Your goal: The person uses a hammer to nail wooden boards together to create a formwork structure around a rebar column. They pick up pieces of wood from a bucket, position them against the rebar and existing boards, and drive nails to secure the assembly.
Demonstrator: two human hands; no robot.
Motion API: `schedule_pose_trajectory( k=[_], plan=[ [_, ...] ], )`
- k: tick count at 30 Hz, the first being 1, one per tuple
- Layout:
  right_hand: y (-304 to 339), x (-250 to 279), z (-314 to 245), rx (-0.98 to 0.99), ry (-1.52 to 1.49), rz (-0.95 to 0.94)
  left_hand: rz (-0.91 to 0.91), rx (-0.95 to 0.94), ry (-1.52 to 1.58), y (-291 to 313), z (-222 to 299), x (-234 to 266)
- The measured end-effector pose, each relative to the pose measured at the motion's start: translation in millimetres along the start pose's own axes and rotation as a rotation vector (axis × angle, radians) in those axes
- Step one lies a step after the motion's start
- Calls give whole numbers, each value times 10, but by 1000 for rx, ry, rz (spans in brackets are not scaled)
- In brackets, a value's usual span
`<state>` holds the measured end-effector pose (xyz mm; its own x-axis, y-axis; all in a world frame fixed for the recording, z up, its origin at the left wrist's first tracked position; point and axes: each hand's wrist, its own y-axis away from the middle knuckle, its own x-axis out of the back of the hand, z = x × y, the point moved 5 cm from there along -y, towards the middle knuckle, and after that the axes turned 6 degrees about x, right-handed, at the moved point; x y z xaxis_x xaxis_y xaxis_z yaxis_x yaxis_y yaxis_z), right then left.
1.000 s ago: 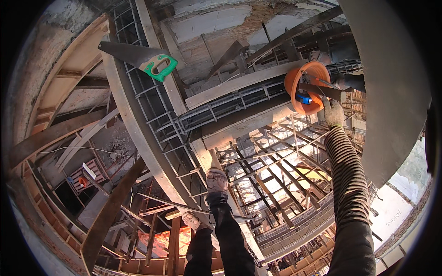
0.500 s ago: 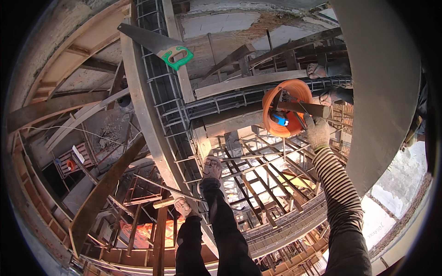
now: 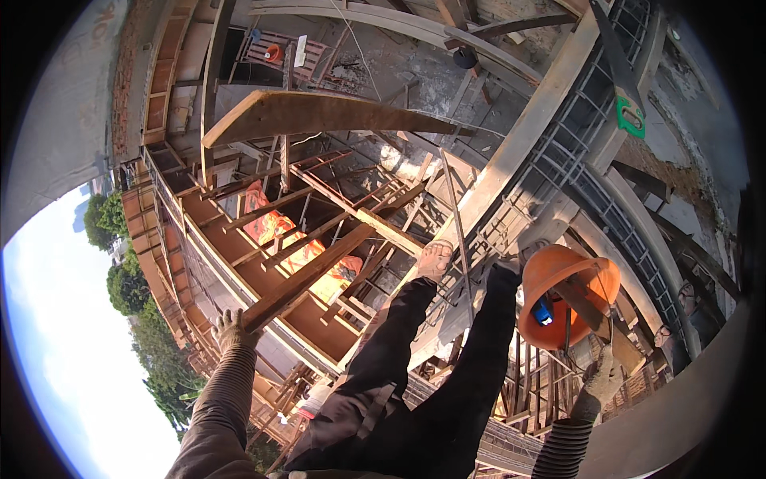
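My gloved left hand (image 3: 231,329) is closed on the near end of a long wooden beam (image 3: 307,281) at the lower left. At the lower right, my gloved right hand (image 3: 600,382) holds an orange bucket (image 3: 550,275) by its handle, with the fingers partly hidden. The bucket is tilted, its opening showing a blue tape measure (image 3: 542,312) and a piece of wood (image 3: 586,307) that sticks out over the rim toward my right hand. A handsaw (image 3: 629,116) with a green grip lies on the timber at the upper right.
My feet, one at the plank edge (image 3: 435,259), stand beside a rebar cage (image 3: 550,160). Open timber framing drops away below, with an orange sheet (image 3: 299,247) lower down. A curved board (image 3: 319,113) crosses the upper left. Another person's foot (image 3: 688,299) is at the right.
My view has turned toward the left, so the saw and bucket appear farther right. My left hand has come into view on the beam. The bucket stays with my right hand.
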<state>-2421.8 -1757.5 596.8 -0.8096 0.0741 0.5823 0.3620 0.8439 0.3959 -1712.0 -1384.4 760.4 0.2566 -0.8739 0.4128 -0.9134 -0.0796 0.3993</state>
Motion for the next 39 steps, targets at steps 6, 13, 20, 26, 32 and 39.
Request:
schedule_pose_trajectory(
  k=[6, 13, 20, 26, 32, 39],
  plan=[
    [724, -568, -929, 72, 70, -172, -154, 43, -139, -448, -530, -716],
    [1329, -745, -1608, 76, 239, -227, -419, -132, -224, -960, -672, -818],
    [1927, -746, -1827, 77, 187, -119, -244, -359, 261, -893, -1086, -824],
    [2399, -671, -1392, -44, 67, -100, 142, -397, 458, -894, -1175, -1031],
    [3026, -790, -534, 84, 144, -153, 342, -494, 577, -810, -1146, -992],
    [3673, -1357, 447, 51, 276, -438, 535, -587, 631, -774, -1192, -1083]
  ],
)
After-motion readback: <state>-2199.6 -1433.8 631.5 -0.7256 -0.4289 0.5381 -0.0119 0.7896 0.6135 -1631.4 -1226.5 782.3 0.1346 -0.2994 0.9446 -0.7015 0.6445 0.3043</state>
